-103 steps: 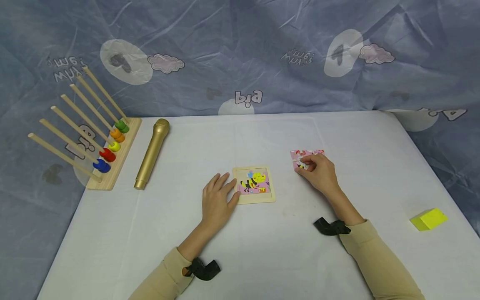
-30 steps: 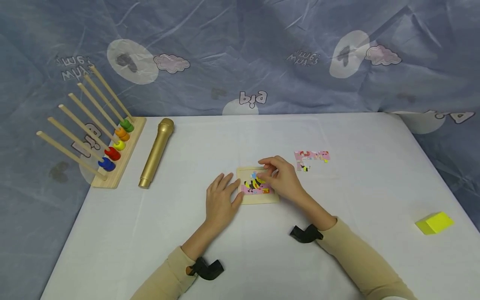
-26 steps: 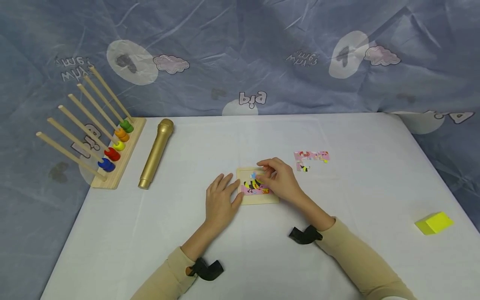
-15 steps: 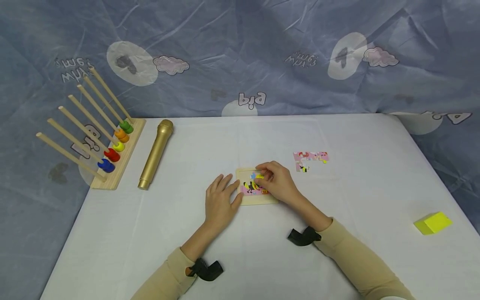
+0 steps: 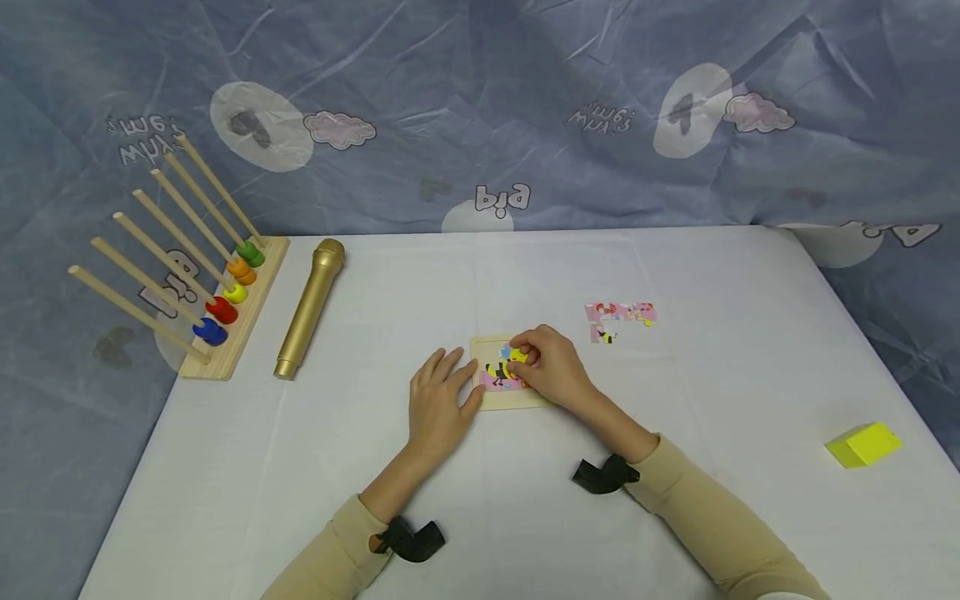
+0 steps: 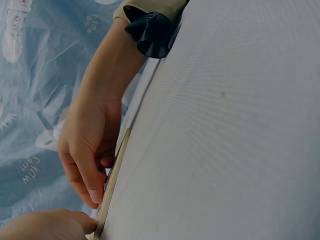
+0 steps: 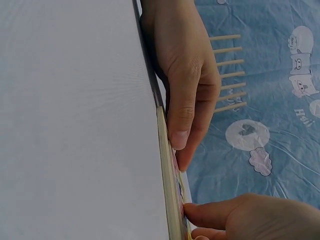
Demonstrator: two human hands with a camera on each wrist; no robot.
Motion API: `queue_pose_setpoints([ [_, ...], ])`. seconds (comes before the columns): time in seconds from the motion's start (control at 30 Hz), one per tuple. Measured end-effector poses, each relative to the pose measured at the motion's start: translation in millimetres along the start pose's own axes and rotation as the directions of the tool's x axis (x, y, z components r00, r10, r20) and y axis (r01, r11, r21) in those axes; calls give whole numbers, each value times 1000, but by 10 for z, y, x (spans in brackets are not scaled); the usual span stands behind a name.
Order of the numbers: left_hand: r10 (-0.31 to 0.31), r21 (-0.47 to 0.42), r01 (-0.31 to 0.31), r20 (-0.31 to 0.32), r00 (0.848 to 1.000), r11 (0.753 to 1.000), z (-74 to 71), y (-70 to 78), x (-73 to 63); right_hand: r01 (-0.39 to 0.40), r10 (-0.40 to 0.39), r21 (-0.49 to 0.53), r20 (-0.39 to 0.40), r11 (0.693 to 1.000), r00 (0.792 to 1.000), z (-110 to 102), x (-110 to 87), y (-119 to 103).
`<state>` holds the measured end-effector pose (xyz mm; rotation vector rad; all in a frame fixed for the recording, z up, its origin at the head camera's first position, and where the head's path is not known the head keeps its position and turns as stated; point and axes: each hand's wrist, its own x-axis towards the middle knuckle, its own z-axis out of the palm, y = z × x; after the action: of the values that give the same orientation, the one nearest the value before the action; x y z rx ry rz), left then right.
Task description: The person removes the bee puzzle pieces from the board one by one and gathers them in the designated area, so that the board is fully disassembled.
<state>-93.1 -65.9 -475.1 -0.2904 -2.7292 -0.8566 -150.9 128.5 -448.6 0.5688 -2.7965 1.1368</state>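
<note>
A small square wooden frame with a bee jigsaw puzzle inside lies on the table. My left hand, fingers spread and fairly straight, rests along its left edge, the index finger and thumb touching the rim. Over the puzzle's right part, my right hand has curled fingers; thumb and index pinch at a yellow piece near the bee's head. In the right wrist view the right thumb meets the picture's surface. The right hand hides the frame's right side. Behind it lie several loose pink puzzle pieces in an L shape.
On the left stands a wooden bead rack with slanting pegs and coloured beads. Beside it lies a gold microphone. A yellow block sits near the right edge. A patterned blue-grey cloth hangs behind the white table.
My right hand has moved left from the loose pieces onto the framed puzzle. Over the last second it has shifted slightly down over the picture. The left hand has stayed at the frame's edge.
</note>
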Motion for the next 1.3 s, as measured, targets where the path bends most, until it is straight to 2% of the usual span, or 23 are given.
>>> queue_pose_setpoints([
  [0.57,14,3,-14,-20,1000,1000,13,-6,1,16,-14,-73,30,997,999,-15,-11,-50],
  [0.93,24,9,-24,-37,999,1000,9,0,2,-8,15,-111,61,994,998,2,-8,-69],
  [1.13,24,6,-24,-39,999,1000,14,-7,0,-17,22,-88,59,996,998,-2,-10,-70],
  [1.3,21,0,-21,-36,999,1000,20,-9,-7,-8,9,-20,44,1000,999,-13,-23,-64],
])
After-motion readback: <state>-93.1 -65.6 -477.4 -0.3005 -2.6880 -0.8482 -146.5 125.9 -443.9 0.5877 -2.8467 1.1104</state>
